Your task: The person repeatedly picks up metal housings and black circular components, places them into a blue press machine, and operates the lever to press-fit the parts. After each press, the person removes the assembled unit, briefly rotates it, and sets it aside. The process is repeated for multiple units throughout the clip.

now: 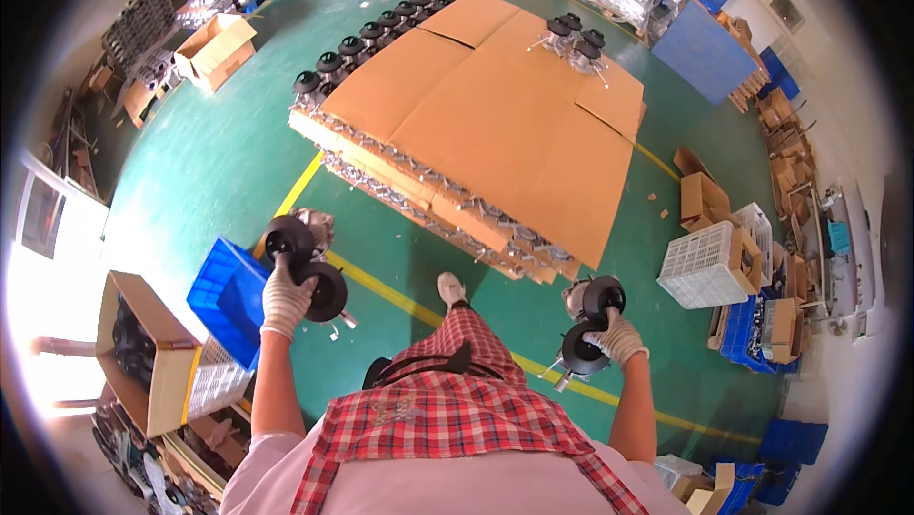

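My left hand [284,304], in a white knit glove, is closed on two metal parts with round black tops [327,292]; their silver bodies stick out beyond the fingers. On the other side, my gloved right hand [619,340] grips two more of the same kind [581,348], one with a silver spout pointing down. Ahead of me stands a layered stack topped with cardboard sheets [476,125]. Similar black-topped parts [371,31] line its far left edge, and several others [574,39] stand on its far right corner. Silver ends poke out between the layers.
Left of me are a blue crate [228,296] and a cardboard box [152,353] with dark parts inside. A white plastic crate [705,266] and an open carton [702,199] stand to the right. Yellow lines [381,293] cross the green floor. A blue panel [706,53] leans at the far right.
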`<state>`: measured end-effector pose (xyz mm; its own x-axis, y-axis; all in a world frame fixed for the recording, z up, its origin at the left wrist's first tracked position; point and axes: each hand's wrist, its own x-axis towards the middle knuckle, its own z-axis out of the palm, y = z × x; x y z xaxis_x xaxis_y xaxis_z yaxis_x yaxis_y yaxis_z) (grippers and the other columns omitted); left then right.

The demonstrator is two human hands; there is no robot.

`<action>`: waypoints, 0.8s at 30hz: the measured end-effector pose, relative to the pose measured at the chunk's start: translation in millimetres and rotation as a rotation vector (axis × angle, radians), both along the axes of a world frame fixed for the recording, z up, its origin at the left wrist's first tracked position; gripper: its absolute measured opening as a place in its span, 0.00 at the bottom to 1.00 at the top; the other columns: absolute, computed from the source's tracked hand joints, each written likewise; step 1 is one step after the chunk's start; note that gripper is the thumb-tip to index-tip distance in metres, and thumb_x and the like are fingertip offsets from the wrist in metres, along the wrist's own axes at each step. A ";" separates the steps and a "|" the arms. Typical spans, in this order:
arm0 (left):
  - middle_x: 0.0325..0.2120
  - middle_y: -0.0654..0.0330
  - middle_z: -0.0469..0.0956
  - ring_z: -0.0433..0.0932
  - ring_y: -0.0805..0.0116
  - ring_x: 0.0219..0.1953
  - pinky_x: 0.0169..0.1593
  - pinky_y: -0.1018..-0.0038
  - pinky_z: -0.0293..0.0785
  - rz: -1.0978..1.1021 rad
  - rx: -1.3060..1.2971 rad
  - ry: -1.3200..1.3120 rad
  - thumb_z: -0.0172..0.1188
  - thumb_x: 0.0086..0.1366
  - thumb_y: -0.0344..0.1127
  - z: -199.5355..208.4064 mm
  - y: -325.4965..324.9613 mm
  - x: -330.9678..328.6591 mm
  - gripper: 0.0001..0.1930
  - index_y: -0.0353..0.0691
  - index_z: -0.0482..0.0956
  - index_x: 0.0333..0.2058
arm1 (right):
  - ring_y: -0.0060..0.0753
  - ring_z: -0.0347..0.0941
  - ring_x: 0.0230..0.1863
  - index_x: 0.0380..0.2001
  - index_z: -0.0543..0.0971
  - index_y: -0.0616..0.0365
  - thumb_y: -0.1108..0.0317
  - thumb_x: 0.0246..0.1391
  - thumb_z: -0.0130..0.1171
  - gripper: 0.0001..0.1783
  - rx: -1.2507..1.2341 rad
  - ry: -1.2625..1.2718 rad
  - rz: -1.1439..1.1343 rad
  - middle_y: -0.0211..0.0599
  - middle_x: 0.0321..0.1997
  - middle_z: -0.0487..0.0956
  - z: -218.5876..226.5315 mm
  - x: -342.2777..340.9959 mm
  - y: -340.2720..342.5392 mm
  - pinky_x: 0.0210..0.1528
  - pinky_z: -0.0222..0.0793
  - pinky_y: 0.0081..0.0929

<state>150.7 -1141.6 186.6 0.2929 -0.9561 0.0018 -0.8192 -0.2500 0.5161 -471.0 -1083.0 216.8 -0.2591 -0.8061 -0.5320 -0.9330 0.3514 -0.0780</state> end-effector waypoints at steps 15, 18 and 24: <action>0.43 0.41 0.82 0.81 0.43 0.47 0.50 0.56 0.77 -0.376 0.424 0.022 0.69 0.57 0.47 -41.0 -464.6 -219.1 0.40 0.40 0.62 0.64 | 0.59 0.71 0.61 0.64 0.62 0.63 0.53 0.49 0.70 0.45 0.007 -0.282 0.347 0.62 0.59 0.75 -48.5 20.5 -674.4 0.61 0.68 0.43; 0.43 0.42 0.82 0.81 0.44 0.47 0.50 0.56 0.78 -0.454 0.454 -0.068 0.67 0.57 0.51 -21.3 -544.9 -275.4 0.37 0.41 0.66 0.61 | 0.58 0.70 0.63 0.67 0.59 0.64 0.52 0.48 0.71 0.50 -0.037 -0.254 0.380 0.63 0.61 0.73 -71.6 9.1 -773.9 0.64 0.66 0.42; 0.51 0.42 0.79 0.80 0.43 0.50 0.55 0.57 0.75 -0.521 0.512 -0.028 0.66 0.60 0.50 -12.8 -687.7 -344.3 0.45 0.47 0.52 0.70 | 0.58 0.68 0.66 0.76 0.44 0.45 0.53 0.49 0.71 0.59 -0.320 -0.249 0.118 0.61 0.67 0.69 -104.3 -23.2 -877.0 0.67 0.64 0.44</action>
